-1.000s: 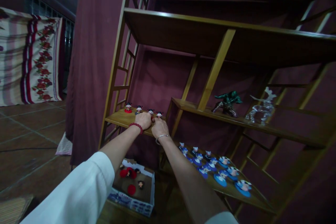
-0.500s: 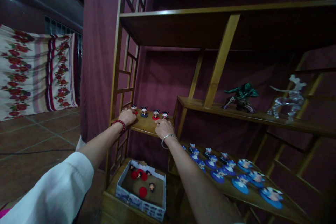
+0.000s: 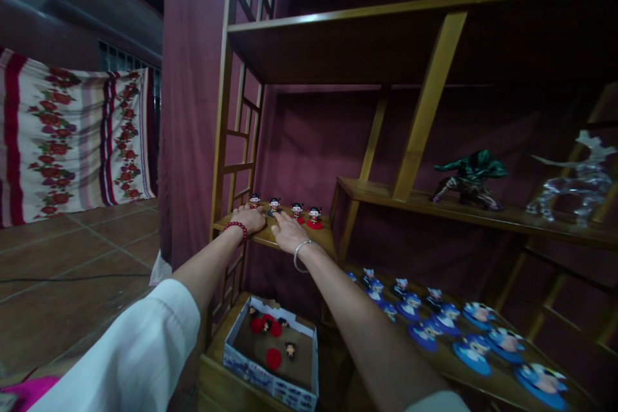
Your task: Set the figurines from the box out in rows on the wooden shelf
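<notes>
Four small figurines with black hair buns stand in a row on the small wooden shelf (image 3: pixel 273 238). The leftmost figurine (image 3: pixel 254 200) is partly behind my left hand (image 3: pixel 250 219), which lies low over the shelf with its fingers spread. My right hand (image 3: pixel 290 232) reaches to the second figurine (image 3: pixel 274 205), on a dark blue base. Its fingers are stretched out at that base; whether they touch it I cannot tell. The third figurine (image 3: pixel 297 211) and the rightmost figurine (image 3: pixel 315 215) stand on red bases just right of my fingers.
Below, an open cardboard box (image 3: pixel 270 376) holds several figurine parts and red discs (image 3: pixel 273 358). Several blue-based figurines (image 3: pixel 425 335) fill the lower right shelf. Higher up stand a green crouching figure (image 3: pixel 476 174) and a clear animal statuette (image 3: pixel 572 187). A slatted wooden side frame (image 3: pixel 223 141) borders the left.
My right hand has moved left from the rightmost figurine to the second one. My left hand has spread its fingers beside the left figurines. The view has shifted slightly left.
</notes>
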